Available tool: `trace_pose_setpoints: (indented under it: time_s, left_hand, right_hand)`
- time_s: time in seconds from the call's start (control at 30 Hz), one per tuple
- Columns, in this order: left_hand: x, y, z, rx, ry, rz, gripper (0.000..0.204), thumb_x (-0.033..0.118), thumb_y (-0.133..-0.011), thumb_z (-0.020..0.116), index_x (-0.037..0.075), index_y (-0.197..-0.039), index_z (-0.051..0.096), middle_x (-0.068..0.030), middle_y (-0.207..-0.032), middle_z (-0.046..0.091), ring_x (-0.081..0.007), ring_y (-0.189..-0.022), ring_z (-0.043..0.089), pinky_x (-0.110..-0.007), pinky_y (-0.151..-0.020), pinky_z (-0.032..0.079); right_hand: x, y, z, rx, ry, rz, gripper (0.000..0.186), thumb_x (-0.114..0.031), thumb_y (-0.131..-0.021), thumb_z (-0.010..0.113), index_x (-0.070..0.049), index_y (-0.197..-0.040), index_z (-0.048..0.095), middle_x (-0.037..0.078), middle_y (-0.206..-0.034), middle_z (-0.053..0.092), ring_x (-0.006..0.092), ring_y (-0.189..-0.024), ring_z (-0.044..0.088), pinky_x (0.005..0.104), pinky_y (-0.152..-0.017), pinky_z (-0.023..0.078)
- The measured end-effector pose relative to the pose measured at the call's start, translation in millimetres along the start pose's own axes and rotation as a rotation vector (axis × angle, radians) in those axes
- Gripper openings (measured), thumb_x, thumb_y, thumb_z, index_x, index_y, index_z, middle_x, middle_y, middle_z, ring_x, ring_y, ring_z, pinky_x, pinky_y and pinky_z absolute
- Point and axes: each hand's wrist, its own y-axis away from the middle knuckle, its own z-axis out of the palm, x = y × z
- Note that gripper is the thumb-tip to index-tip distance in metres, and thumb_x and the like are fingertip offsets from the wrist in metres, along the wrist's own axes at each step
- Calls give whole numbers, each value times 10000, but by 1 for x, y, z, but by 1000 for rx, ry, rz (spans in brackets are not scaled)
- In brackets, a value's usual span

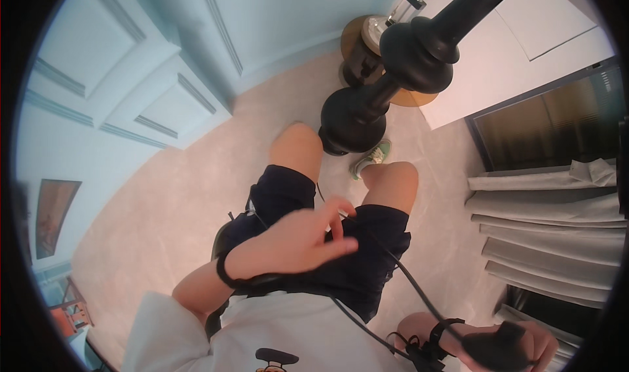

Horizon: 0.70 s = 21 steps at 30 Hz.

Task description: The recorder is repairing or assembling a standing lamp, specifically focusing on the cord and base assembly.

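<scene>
Seated person, left hand over lap, right hand on dark rounded object at lower right.
Pale blue panelled wall [223,28] stood left, beige floor [144,215] spread below, a black turned post [416,54] rose near the knees, and grey curtain [544,234] hung right. Left hand [288,241] was partly open above dark shorts [354,274], thumb and fingers parted; contact with the black cable [419,293] could not be told. Right hand [540,346] gripped the dark rounded object [495,351], blurred, its long axis not readable. Cable ran diagonally, upper left to lower right, toward that object.
</scene>
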Motion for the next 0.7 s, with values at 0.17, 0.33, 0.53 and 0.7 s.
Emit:
trace_pose_setpoints:
  time_s: [0.17,0.33,0.53,0.7]
  left_hand:
    - [-21,-31,13,263,-178,-28,376,297,-977,709,93,-1235,527,-78,-778,702,-332,-745,702,-436,-665,526]
    - [-42,-37,30,-106,-407,54,231,353,-993,652,127,-1032,681,-112,-839,733,-361,-833,718,-476,-722,552]
    - [-64,-4,-29,525,-375,12,125,159,-941,656,104,-1001,750,-160,-906,731,-383,-874,703,-469,-754,554]
    - [-51,20,-57,783,-166,72,122,42,-994,570,6,-891,624,-141,-819,687,-259,-733,653,-346,-694,518]
  right_hand:
    - [1,-19,0,79,-174,-4,329,-217,-947,665,-122,-1235,538,46,-932,643,171,-814,596,402,-1059,458]
    - [4,-25,4,198,-307,-31,56,-169,-996,548,-142,-1014,502,21,-857,568,136,-837,561,461,-1154,376]
    - [-20,-14,-12,389,-352,-94,202,-128,-1008,475,-159,-810,455,2,-779,494,124,-846,520,493,-1198,346]
    - [-1,5,-50,616,-207,-131,228,-127,-1012,500,-136,-793,438,-6,-792,446,153,-809,450,434,-1150,417]
